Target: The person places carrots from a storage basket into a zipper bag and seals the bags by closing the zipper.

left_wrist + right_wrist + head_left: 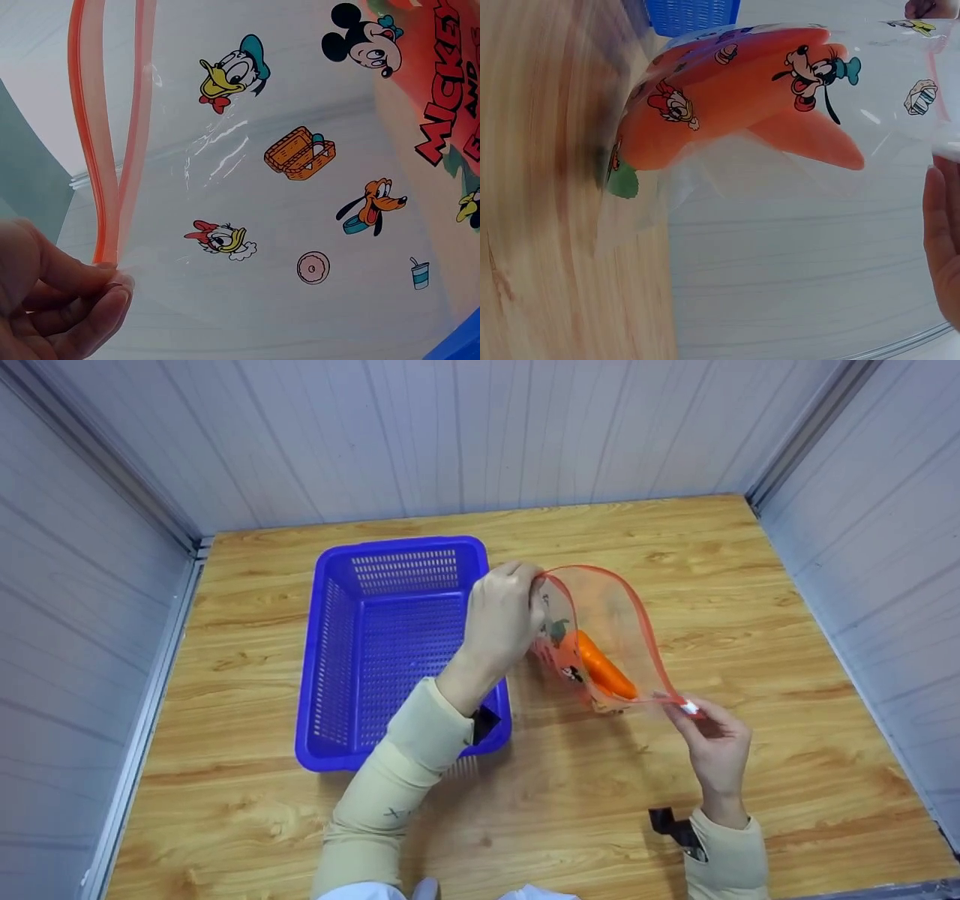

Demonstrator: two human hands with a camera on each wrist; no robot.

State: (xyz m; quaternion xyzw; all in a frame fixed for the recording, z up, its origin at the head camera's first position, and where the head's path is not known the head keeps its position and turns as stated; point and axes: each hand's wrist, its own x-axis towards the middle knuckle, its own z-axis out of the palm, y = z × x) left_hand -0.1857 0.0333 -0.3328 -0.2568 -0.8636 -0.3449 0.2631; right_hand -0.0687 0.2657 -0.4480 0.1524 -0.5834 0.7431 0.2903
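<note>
A clear zip bag (611, 600) with an orange-red zip edge and printed cartoon figures hangs between both hands, its mouth spread wide. My left hand (501, 615) pinches one end of the zip edge; the left wrist view shows thumb and fingers (79, 289) together on it. At the other end my right hand (716, 742) pinches the corner by the white slider (689, 707). Inside lie several orange carrots (604, 666), one with a green top (622, 181) low in the bag.
A blue plastic basket (311, 660) with slotted walls stands on the wood-grain table (247, 810), left of the bag and partly behind the left forearm. Pale panel walls (420, 435) enclose the back and sides.
</note>
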